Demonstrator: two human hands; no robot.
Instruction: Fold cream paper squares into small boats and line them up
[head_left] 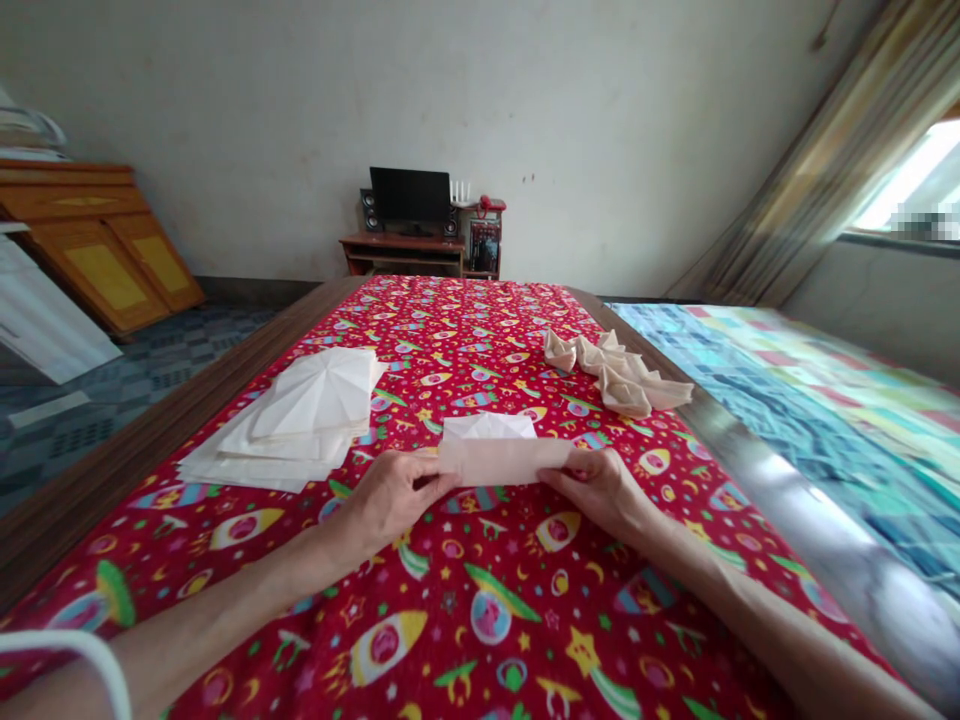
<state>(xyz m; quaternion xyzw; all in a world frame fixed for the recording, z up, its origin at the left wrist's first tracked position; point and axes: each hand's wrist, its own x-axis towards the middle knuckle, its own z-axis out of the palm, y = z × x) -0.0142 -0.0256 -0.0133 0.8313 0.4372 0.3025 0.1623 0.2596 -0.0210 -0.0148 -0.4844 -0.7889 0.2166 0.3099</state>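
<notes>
Between my two hands is a sheet of white paper (491, 462), its near part folded up into a flat band. Behind that band the far part of the sheet shows radiating creases. My left hand (397, 492) pinches the left end of the band between thumb and fingers. At the right end my right hand (600, 490) grips it the same way. To the left lies a stack of creased white paper sheets (300, 420). Several folded paper pieces (626, 375) with pointed tips sit together on the right.
A red patterned cloth (465, 580) covers the table, whose brown edge (300, 310) shows. Beyond it stand a monitor (410, 197) and speakers on a small desk (401, 247). A wooden cabinet (97, 250) is at left, a bed (795, 400) at right. A white cable (82, 645) crosses bottom left.
</notes>
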